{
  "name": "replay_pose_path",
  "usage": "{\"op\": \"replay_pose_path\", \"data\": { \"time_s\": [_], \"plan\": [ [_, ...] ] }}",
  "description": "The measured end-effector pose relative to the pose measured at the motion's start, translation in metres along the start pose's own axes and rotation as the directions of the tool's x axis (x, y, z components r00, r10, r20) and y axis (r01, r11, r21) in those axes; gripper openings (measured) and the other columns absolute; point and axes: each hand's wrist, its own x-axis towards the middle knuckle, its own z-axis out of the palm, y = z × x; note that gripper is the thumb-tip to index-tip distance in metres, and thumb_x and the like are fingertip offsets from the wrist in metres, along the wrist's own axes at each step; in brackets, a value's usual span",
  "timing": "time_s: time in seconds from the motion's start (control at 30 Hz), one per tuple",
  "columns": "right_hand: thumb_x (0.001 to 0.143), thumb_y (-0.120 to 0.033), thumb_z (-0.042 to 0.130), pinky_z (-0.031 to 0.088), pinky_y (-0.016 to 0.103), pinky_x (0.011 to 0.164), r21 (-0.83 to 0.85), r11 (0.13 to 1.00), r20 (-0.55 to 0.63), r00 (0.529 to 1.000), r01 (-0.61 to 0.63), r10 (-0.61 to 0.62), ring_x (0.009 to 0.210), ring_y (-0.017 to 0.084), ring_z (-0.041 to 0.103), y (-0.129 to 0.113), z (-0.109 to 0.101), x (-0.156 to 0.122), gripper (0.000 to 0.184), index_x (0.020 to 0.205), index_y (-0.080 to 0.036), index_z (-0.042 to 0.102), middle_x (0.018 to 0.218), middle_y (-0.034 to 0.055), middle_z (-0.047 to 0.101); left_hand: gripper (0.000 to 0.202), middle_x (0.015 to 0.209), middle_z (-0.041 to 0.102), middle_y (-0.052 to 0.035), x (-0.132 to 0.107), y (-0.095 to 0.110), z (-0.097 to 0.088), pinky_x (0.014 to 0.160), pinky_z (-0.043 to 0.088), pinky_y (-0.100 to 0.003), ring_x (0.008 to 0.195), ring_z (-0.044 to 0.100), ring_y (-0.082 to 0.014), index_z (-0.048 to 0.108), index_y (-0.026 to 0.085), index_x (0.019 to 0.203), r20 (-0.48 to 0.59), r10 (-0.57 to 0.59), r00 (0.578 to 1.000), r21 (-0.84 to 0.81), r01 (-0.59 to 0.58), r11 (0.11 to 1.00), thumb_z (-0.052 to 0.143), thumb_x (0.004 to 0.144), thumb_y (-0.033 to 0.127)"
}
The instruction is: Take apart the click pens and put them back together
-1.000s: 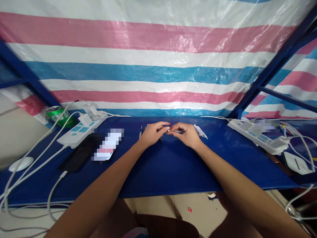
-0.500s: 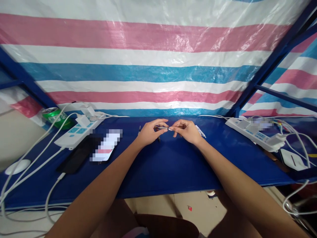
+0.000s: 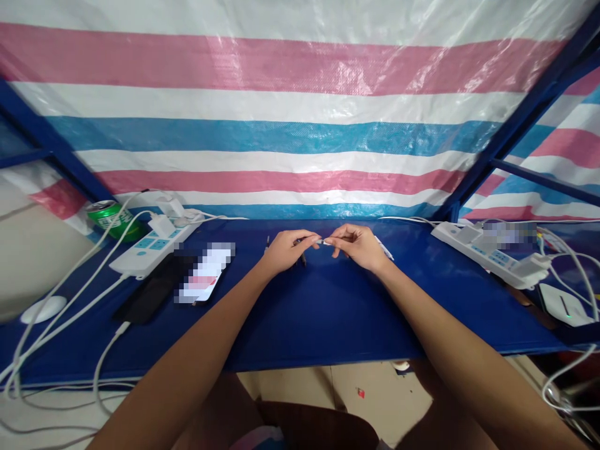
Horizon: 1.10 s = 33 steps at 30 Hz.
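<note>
Over the middle of the blue table (image 3: 328, 312), my left hand (image 3: 285, 251) and my right hand (image 3: 359, 246) meet fingertip to fingertip. Between them they pinch a thin pen part (image 3: 319, 241), with a small white tip showing at the right hand's fingers. Both hands are closed in a pinch. A white pen (image 3: 384, 249) lies just behind my right hand, mostly hidden by it. Thin dark pen parts (image 3: 267, 242) lie on the table behind my left hand.
A white power strip (image 3: 150, 249) with plugs and white cables sits at the left, a green can (image 3: 110, 216) behind it. Two phones (image 3: 178, 284) lie beside it. Another power strip (image 3: 487, 255) and a white device (image 3: 562, 306) are at the right. A striped tarp hangs behind.
The hands have lifted slightly and shifted a little right. The part pinched between them now shows less length, and the right hand's fingers have closed nearer the left's.
</note>
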Motion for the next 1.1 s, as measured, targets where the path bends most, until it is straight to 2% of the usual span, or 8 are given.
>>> {"op": "replay_pose_path", "data": {
  "time_s": [0.17, 0.37, 0.5, 0.7, 0.8, 0.93, 1.03, 1.1],
  "plan": [
    [0.079, -0.066, 0.084, 0.048, 0.029, 0.056, 0.002, 1.000, 0.001, 1.000, 0.001, -0.001, 0.058, 0.017, 0.068, -0.0005, -0.0003, 0.0003, 0.050, 0.092, -0.019, 0.071, 0.068, 0.0031, 0.075, 0.044, 0.124, 0.079, -0.0085, 0.0004, -0.0011, -0.0003, 0.083, 0.060, -0.034, 0.095, 0.075, -0.0230, 0.075, 0.025, 0.131, -0.033, 0.016, 0.999, -0.049, -0.018, 0.999, 0.065, 0.098, 0.052],
    [0.078, -0.068, 0.084, 0.049, 0.030, 0.055, -0.018, 1.000, -0.013, 1.000, -0.006, 0.005, 0.058, 0.017, 0.068, -0.0022, -0.0016, 0.0005, 0.053, 0.092, -0.019, 0.072, 0.069, 0.0036, 0.075, 0.047, 0.129, 0.077, -0.0084, -0.0001, -0.0006, 0.0001, 0.080, 0.060, -0.034, 0.087, 0.075, -0.0214, 0.074, 0.025, 0.132, 0.014, -0.004, 1.000, -0.048, 0.005, 0.999, 0.069, 0.094, 0.052],
    [0.077, -0.067, 0.085, 0.049, 0.029, 0.055, -0.008, 1.000, -0.006, 1.000, -0.005, 0.005, 0.058, 0.017, 0.067, -0.0040, -0.0024, 0.0001, 0.051, 0.091, -0.019, 0.073, 0.073, 0.0042, 0.076, 0.043, 0.115, 0.081, -0.0075, -0.0004, 0.0002, 0.0007, 0.076, 0.060, -0.033, 0.081, 0.074, -0.0202, 0.076, 0.024, 0.128, 0.042, -0.021, 0.999, -0.046, 0.023, 0.999, 0.059, 0.101, 0.053],
    [0.079, -0.062, 0.085, 0.049, 0.028, 0.055, 0.001, 1.000, 0.002, 1.000, -0.006, 0.006, 0.061, 0.017, 0.070, -0.0029, -0.0036, 0.0005, 0.047, 0.091, -0.019, 0.073, 0.071, 0.0037, 0.076, 0.043, 0.112, 0.081, -0.0073, -0.0005, 0.0010, -0.0002, 0.079, 0.059, -0.032, 0.088, 0.075, -0.0215, 0.077, 0.023, 0.125, 0.020, -0.014, 1.000, -0.042, 0.015, 0.999, 0.058, 0.102, 0.053],
    [0.080, -0.063, 0.084, 0.049, 0.028, 0.055, -0.003, 1.000, -0.003, 1.000, -0.005, 0.005, 0.060, 0.017, 0.069, -0.0027, -0.0040, 0.0003, 0.047, 0.091, -0.018, 0.073, 0.070, 0.0034, 0.075, 0.042, 0.116, 0.080, -0.0077, -0.0010, 0.0017, 0.0000, 0.072, 0.059, -0.031, 0.079, 0.074, -0.0196, 0.076, 0.024, 0.128, 0.014, -0.016, 1.000, -0.045, 0.016, 0.999, 0.064, 0.099, 0.052],
    [0.080, -0.065, 0.083, 0.049, 0.028, 0.053, -0.010, 1.000, -0.004, 1.000, -0.006, 0.006, 0.060, 0.017, 0.068, -0.0041, -0.0039, -0.0002, 0.049, 0.092, -0.019, 0.072, 0.072, 0.0040, 0.076, 0.045, 0.111, 0.081, -0.0080, -0.0018, 0.0023, 0.0010, 0.079, 0.060, -0.033, 0.093, 0.076, -0.0235, 0.075, 0.023, 0.129, -0.023, -0.015, 1.000, -0.086, 0.013, 0.996, 0.057, 0.102, 0.055],
    [0.081, -0.064, 0.083, 0.050, 0.028, 0.054, -0.011, 1.000, 0.005, 1.000, -0.009, 0.009, 0.059, 0.017, 0.068, -0.0028, -0.0037, 0.0008, 0.048, 0.092, -0.019, 0.073, 0.072, 0.0034, 0.075, 0.041, 0.096, 0.082, -0.0062, -0.0013, 0.0006, 0.0006, 0.074, 0.059, -0.033, 0.081, 0.074, -0.0224, 0.080, 0.024, 0.117, -0.005, -0.013, 1.000, -0.025, 0.013, 1.000, 0.059, 0.100, 0.055],
    [0.080, -0.063, 0.084, 0.052, 0.029, 0.055, 0.008, 1.000, -0.007, 1.000, -0.001, 0.001, 0.059, 0.016, 0.068, 0.0001, -0.0048, 0.0022, 0.048, 0.096, -0.020, 0.073, 0.079, 0.0040, 0.077, 0.037, 0.099, 0.082, -0.0047, -0.0001, -0.0023, -0.0006, 0.070, 0.058, -0.033, 0.071, 0.070, -0.0194, 0.080, 0.026, 0.118, -0.042, -0.008, 0.999, 0.028, 0.009, 1.000, 0.064, 0.098, 0.052]
  ]
}}
